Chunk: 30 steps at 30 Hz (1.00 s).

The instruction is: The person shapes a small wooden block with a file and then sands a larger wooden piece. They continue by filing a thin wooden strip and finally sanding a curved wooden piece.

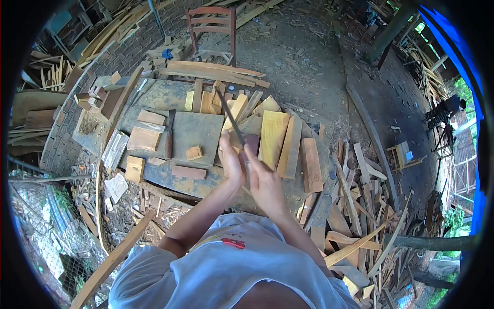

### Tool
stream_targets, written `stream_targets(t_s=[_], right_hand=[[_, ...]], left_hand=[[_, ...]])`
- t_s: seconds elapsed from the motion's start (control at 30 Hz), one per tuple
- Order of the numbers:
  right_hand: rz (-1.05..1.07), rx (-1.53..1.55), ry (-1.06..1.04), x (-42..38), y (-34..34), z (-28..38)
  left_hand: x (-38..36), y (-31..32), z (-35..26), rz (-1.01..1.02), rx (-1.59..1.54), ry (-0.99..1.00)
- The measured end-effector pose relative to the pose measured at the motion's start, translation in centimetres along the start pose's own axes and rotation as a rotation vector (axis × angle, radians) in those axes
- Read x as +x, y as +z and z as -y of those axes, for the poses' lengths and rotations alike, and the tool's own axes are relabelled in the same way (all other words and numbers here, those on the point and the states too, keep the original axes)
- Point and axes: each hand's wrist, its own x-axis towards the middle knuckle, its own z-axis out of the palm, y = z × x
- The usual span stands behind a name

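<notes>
Both hands meet over the middle of the bench (154, 175). The left hand (231, 162) is closed around a small wooden block (237, 140), holding it just above the bench top. The right hand (262, 177) grips the handle of a long thin blade (230, 117), which slants up and away across the block. A wide yellow plank (272, 139) lies just beside them.

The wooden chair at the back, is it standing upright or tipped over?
Upright: the chair stands on its legs on the dirt, backrest rising vertically behind the seat.
</notes>
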Motion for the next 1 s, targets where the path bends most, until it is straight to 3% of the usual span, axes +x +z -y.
stream_targets(t_s=[0.1,0.27,0.37,0.4,0.53,0.6,0.63,0.67,0.7,0.77,0.83,0.93,1.0], right_hand=[[0.069,-0.014,-0.004,-0.5,-0.5,0.8],[-0.066,-0.011,-0.061,1.0,-0.4,-1.2],[-0.007,-0.075,-0.135,-0.6,-0.9,0.7],[0.086,0.035,0.043,-0.3,-1.4,1.2],[-0.047,-0.027,0.006,2.6,-1.2,-3.4],[-0.093,0.037,0.012,2.5,-1.7,-4.2],[-0.125,0.115,0.012,2.4,-1.9,-4.2],[-0.062,0.260,0.149,2.3,-2.2,-4.2],[-0.058,0.262,0.139,2.2,-2.4,-3.8],[-0.126,0.342,0.156,2.3,-3.1,-2.9],[-0.151,0.451,0.127,2.6,-3.3,-3.0],[0.098,0.489,-0.066,2.7,-4.3,-3.0],[0.108,0.434,-0.107,2.6,-4.2,-3.2]], left_hand=[[0.6,-0.3,-0.9,-0.019,0.104,0.004],[0.3,-0.4,1.2,0.014,0.266,0.189],[0.9,-0.5,-0.5,0.013,0.273,0.066],[0.6,-0.3,-0.8,0.028,0.438,0.157],[-0.7,0.0,0.3,0.113,0.462,0.227],[-2.4,1.5,-1.1,0.205,0.120,-0.037],[-2.3,1.4,-1.1,0.205,0.115,-0.042],[-2.0,1.1,-1.4,0.214,0.045,-0.140],[-1.6,1.0,-1.8,0.225,-0.025,-0.231],[-1.3,0.4,-1.8,0.253,-0.013,-0.282],[-0.8,-0.2,-1.6,0.367,-0.020,-0.481],[-1.3,0.7,-2.0,0.533,0.075,-0.555],[-1.5,0.2,-2.3,0.607,0.146,-0.570]])
